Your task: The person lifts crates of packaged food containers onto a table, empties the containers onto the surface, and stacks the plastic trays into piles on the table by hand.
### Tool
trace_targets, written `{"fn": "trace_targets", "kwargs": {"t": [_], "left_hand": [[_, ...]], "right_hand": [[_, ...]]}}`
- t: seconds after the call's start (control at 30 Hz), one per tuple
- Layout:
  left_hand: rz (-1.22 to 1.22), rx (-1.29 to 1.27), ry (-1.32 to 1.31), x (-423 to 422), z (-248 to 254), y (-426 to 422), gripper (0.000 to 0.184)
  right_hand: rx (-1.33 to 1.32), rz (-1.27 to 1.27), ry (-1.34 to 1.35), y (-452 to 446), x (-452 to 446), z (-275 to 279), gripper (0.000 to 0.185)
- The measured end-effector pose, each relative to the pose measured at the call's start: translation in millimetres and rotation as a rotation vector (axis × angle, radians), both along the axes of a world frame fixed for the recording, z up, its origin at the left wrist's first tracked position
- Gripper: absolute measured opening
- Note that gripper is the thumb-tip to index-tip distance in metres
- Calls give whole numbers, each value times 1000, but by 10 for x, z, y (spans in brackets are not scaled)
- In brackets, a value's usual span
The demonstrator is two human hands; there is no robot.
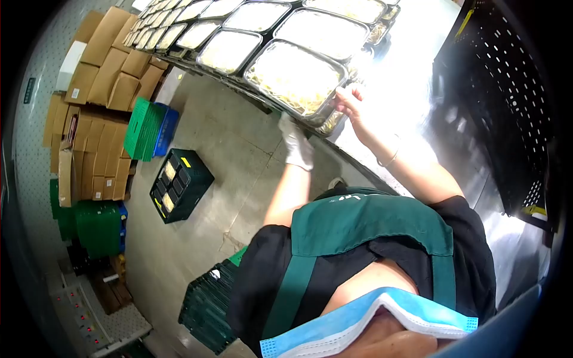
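Note:
A stack of clear-lidded, dark-rimmed food trays (295, 80) stands at the table's near corner. Pale strands like noodles or sprouts show through the top tray. My bare right hand (352, 106) is at that tray's right rim, its fingers curled against the edge; it appears to grip the rim. On the other side, my left hand (296, 146) wears a whitish glove and reaches up to the stack's front edge. Its fingertips are partly hidden there, so their grip does not show.
Rows of similar trays (230, 51) run along the metal table (406, 77). A black perforated panel (507, 89) stands at right. On the floor are a dark crate (194, 185) with trays inside, green stacked crates (209, 307), a blue crate (166, 130) and cardboard boxes (101, 149).

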State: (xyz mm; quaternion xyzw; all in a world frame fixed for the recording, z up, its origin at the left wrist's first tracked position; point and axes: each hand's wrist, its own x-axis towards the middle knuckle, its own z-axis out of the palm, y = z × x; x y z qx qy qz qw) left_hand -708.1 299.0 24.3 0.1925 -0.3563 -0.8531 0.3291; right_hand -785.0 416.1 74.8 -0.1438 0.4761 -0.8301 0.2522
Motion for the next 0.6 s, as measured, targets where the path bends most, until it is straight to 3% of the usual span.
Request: {"fn": "trace_targets", "kwargs": {"t": [0.07,0.13,0.17,0.23,0.27,0.33,0.37,0.4,0.47,0.53,0.6], "left_hand": [[286,-90,-224,-202,-378,125,60],[372,-239,-173,-282,-366,153,42],[370,-235,-170,-313,-406,94,42],[278,-79,122,-342,-483,-59,39],[150,93,269,-316,-498,-97,47],[191,-56,168,-324,-474,-88,45],[138,69,280,-340,-514,-112,43],[95,183,393,-338,-539,-175,42],[280,163,296,-381,-558,-160,43],[250,116,280,-360,-468,-185,44],[267,146,280,-402,-695,-301,49]], "right_hand": [[-24,27,-31,-45,-77,15,17],[52,14,-3,56,-108,-17,19],[154,23,63,134,-96,-72,22],[385,-13,169,274,-34,-237,37],[392,-16,163,287,-9,-439,37],[760,25,197,292,13,-742,72],[741,154,47,253,74,-602,84],[736,182,61,187,65,-668,84],[658,275,46,-50,71,-768,72],[636,173,58,-191,41,-987,44],[663,185,33,-252,35,-973,42]]}}
